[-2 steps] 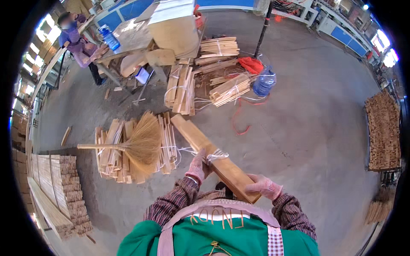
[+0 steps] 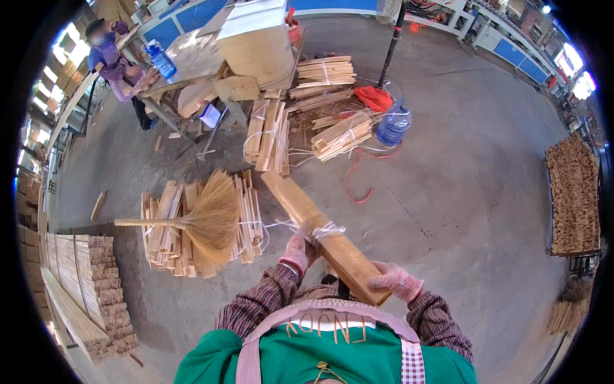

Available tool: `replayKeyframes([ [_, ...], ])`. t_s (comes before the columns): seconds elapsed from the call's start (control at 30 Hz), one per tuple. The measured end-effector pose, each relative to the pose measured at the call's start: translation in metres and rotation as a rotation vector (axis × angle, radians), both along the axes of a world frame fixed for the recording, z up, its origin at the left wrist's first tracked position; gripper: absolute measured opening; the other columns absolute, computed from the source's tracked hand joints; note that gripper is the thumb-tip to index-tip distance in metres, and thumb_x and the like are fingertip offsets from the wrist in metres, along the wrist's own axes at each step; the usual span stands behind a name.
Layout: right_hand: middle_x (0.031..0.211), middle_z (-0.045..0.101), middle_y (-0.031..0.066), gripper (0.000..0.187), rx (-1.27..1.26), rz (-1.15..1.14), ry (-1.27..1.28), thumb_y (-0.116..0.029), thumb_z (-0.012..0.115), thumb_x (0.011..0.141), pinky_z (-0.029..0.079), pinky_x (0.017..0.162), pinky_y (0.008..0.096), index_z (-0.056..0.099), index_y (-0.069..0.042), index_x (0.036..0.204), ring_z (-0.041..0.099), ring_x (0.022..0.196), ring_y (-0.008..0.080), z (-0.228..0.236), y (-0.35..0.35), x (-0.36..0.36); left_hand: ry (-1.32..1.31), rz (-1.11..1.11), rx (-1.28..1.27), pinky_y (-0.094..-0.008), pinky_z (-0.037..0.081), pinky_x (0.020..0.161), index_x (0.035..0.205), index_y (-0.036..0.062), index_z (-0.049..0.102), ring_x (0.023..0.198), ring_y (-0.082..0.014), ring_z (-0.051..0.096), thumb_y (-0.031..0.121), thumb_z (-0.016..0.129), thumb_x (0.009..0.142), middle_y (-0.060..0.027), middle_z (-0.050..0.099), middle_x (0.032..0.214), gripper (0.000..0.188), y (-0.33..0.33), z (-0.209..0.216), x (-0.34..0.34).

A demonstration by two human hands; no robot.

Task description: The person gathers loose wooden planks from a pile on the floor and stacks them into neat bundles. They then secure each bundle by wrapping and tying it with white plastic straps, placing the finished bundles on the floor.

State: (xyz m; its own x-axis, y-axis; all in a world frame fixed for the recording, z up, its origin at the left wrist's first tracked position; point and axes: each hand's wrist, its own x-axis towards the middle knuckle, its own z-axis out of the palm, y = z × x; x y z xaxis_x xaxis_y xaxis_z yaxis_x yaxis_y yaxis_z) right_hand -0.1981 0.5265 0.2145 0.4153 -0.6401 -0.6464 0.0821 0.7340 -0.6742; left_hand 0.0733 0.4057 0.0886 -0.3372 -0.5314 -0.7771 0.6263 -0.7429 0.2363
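A long wooden board, perhaps a few stacked together, slants in front of my body, its far end up and to the left. White string wraps its middle. My left hand, in a pinkish work glove, is closed on the board's left edge beside the string; its fingertips are partly hidden. Gloved too, my right hand grips the near end, thumb on top and fingers out of sight underneath. From the string at the middle, a white strand runs left toward a pile of wooden strips on the floor.
A straw broom lies over that pile. Tied strip bundles, a blue water jug and red cord lie ahead. Stacked wood stands at left and right. A person stands by a table.
The board's far end has swung slightly to the right. Both hands keep their hold on it, and the floor objects have shifted a little in the picture.
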Motion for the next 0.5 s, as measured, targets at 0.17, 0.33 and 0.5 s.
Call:
replayKeyframes([
  [0.17,0.127,0.066,0.0123,0.074,0.052,-0.301,-0.047,-0.027,0.077,0.086,0.052,0.099,0.0338,0.049,0.007,0.145,0.065,0.112,0.0206,-0.025,-0.036,-0.037,-0.122,-0.432,-0.032,-0.0411,0.051,0.088,0.129,0.0113,0.062,0.099,-0.0256,0.063,0.063,0.061,0.095,-0.0093,0.069,0.118,0.062,-0.041,-0.015,-0.063],
  [0.33,0.114,0.070,0.0124,0.053,0.135,-0.513,0.006,-0.030,0.072,0.095,0.060,0.082,0.0363,0.058,0.008,0.130,0.072,0.096,0.0234,-0.045,-0.109,-0.047,0.038,-0.567,-0.052,-0.0416,0.055,0.085,0.138,0.0097,0.058,0.100,-0.0277,0.068,0.063,0.063,0.094,-0.0135,0.068,0.126,0.069,-0.070,0.035,-0.111],
  [0.5,0.107,0.071,0.0109,0.040,0.147,-0.591,-0.044,-0.030,0.067,0.100,0.061,0.078,0.0342,0.066,0.006,0.118,0.073,0.093,0.0217,-0.075,-0.202,-0.050,0.038,-0.528,0.072,-0.0460,0.057,0.093,0.139,0.0072,0.056,0.106,-0.0308,0.070,0.054,0.064,0.097,-0.0149,0.069,0.126,0.063,-0.144,0.014,-0.140],
])
